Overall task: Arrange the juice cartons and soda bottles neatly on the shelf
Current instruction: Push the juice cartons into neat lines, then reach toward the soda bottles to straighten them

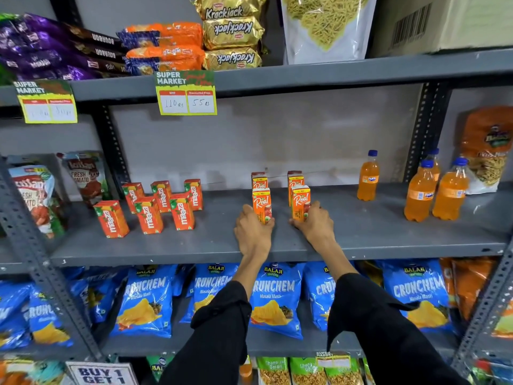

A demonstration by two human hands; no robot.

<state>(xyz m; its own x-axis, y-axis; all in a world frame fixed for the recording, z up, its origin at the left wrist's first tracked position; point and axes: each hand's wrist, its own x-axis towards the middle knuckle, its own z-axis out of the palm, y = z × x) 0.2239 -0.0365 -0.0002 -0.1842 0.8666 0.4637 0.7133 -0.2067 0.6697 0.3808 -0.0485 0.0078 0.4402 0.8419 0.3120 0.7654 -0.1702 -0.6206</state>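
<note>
Hands squaring 2 cartons on shelf (361,240)
Left hand (254,232) and right hand (315,225) are each pinching a light, stiff carton (261,202) low at its base; thin walls will probably dent.

Blue Crunchem chip bags (274,298) fill the shelf below the hands. Above the hands hangs a yellow price tag (186,93) (handwritten 110 and 55). Higher up, gold Krackjack packs (233,34) are stacked three high beside a clear noodle-snack pouch (327,26). Far left of the hands stand tomato ketchup pouches (36,195).
</note>
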